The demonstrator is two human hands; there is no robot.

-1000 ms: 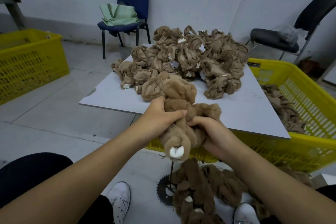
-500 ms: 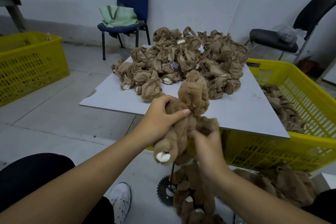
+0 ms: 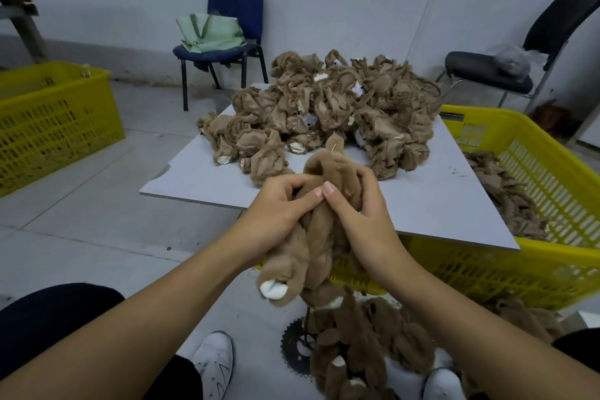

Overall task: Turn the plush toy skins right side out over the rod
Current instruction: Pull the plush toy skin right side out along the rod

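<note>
Right hand [image 3: 363, 214] risen since half a second ago, now level with left hand [image 3: 279, 214]; thumbs meeting. Fingers [image 3: 368, 177] of both curled tight round plush toy skin [image 3: 316, 237], gripping it. Beyond fingers: heap of unturned skins [image 3: 324, 110] on white surface [image 3: 422, 204]; yellow crate [image 3: 535, 172] to right. Below fingers: turned skins [image 3: 357, 341] on floor, thin rod [image 3: 306, 321] partly hidden by held skin. Held skin upright, long axis vertical, tip up, white-tipped limb [image 3: 272, 287] hanging. Brown, fuzzy side out.

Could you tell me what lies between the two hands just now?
The head view shows the plush toy skin, gripped by the left hand and right hand.
</note>
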